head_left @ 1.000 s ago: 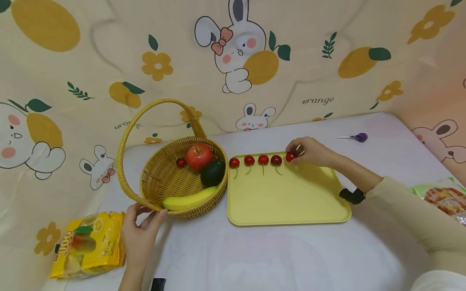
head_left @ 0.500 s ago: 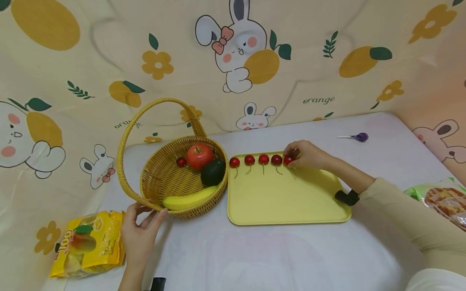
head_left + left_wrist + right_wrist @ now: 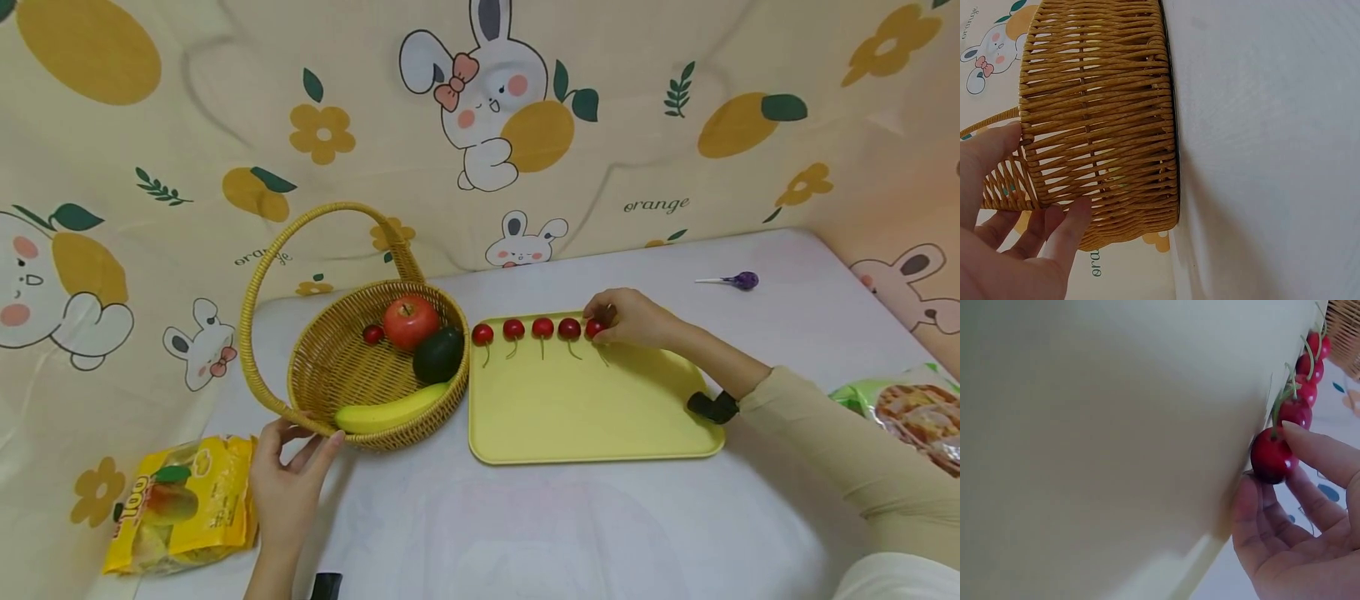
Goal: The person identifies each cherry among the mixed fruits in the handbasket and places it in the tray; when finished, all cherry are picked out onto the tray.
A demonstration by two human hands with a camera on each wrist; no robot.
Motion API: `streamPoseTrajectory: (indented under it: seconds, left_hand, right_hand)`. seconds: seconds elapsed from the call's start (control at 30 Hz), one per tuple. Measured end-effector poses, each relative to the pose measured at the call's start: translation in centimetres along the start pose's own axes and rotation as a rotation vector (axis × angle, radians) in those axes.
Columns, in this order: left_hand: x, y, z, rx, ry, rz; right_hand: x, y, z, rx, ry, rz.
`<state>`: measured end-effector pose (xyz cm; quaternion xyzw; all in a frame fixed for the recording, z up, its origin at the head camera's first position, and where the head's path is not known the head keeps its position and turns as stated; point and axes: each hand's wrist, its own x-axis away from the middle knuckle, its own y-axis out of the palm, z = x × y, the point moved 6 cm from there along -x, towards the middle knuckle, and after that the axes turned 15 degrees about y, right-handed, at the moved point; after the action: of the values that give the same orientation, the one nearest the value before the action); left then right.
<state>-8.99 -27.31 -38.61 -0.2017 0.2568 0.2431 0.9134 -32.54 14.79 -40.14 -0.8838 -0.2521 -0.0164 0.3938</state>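
My right hand (image 3: 632, 318) pinches a red cherry (image 3: 1272, 456) at the far edge of the yellow tray (image 3: 592, 417). Several other cherries (image 3: 543, 328) stand in a row to its left, stems toward me. With thumb and fingers, my left hand (image 3: 291, 479) holds the near rim of the wicker basket (image 3: 307, 367), at the foot of its tall handle. Inside the basket lie a red apple (image 3: 412, 323), a dark green avocado (image 3: 438, 356), a banana (image 3: 393, 410) and one small cherry (image 3: 372, 334). The left wrist view shows the woven basket side (image 3: 1097, 112) close up.
A yellow mango-print bag (image 3: 183, 506) lies left of my left hand. Toward the back right is a purple lollipop (image 3: 744, 281). A green and white food packet (image 3: 911, 408) sits at the right, beyond my sleeve. A printed cloth (image 3: 360, 50) hangs behind the table.
My right hand has moved slightly left with the cherry, closer to the others in the row, and its stem now shows on the tray. The left hand and basket stay in place.
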Motion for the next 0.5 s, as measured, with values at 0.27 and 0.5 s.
streamPoseTrajectory:
  seconds: [0.27, 0.5]
  left_hand:
    - [0.0, 0.2, 0.2, 0.009, -0.021, 0.011]
    - [0.2, -0.2, -0.2, -0.019, -0.045, 0.016]
  right_hand:
    - [-0.4, -2.8, -2.7, 0.097, -0.04, 0.036]
    - [-3.0, -2.5, -14.2, -0.102, -0.269, 0.005]
